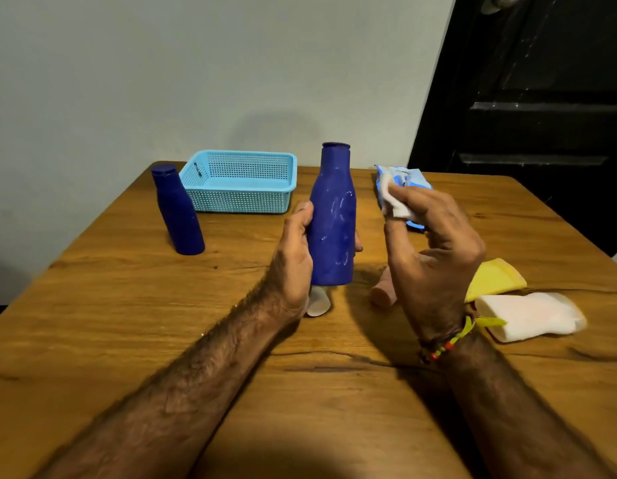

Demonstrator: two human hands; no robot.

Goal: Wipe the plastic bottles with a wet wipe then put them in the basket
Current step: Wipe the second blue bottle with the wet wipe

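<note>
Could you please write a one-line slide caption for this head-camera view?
Left hand holds a blue bottle upright while right hand pinches a wet wipe beside it.

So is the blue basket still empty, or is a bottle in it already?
Empty as far as visible: the basket shows only mesh, and both blue bottles are outside it.
</note>
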